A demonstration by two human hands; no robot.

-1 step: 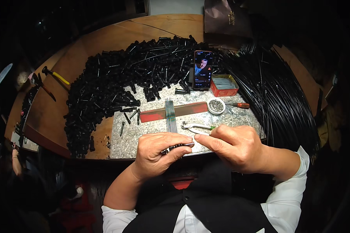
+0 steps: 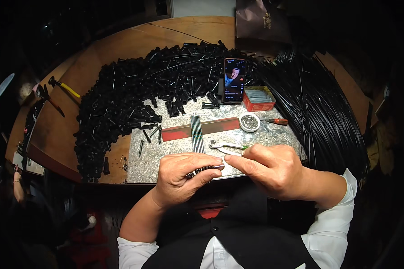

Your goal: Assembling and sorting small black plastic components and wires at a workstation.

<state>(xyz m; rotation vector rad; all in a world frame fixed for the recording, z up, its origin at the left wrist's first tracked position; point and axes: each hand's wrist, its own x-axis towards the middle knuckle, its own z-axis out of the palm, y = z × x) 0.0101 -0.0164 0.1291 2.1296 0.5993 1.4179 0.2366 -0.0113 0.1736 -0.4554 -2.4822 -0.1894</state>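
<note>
My left hand (image 2: 182, 176) is closed round a row of small black ribbed pieces (image 2: 195, 172). A thin silvery metal tip (image 2: 218, 166) sticks out between its thumb and forefinger. Close to that tip is my right hand (image 2: 274, 169), its forefinger stretched left and the other fingers curled. Pliers (image 2: 226, 145) with green on a handle run in under those curled fingers, jaws to the left; the grip itself is partly hidden. Beyond my left hand, a bundle of thin metal rods (image 2: 196, 132) rests across a worn red bar (image 2: 177, 133) on the speckled board (image 2: 143, 168).
Black tubular parts (image 2: 121, 94) lie heaped at left and back. A phone (image 2: 233, 80) stands beside a red tin (image 2: 259, 106), a white bowl of small bits (image 2: 249, 122) and a red-handled screwdriver (image 2: 278, 121). Long black strands (image 2: 321, 107) fill the right; a yellow-handled hammer (image 2: 67, 88) lies far left.
</note>
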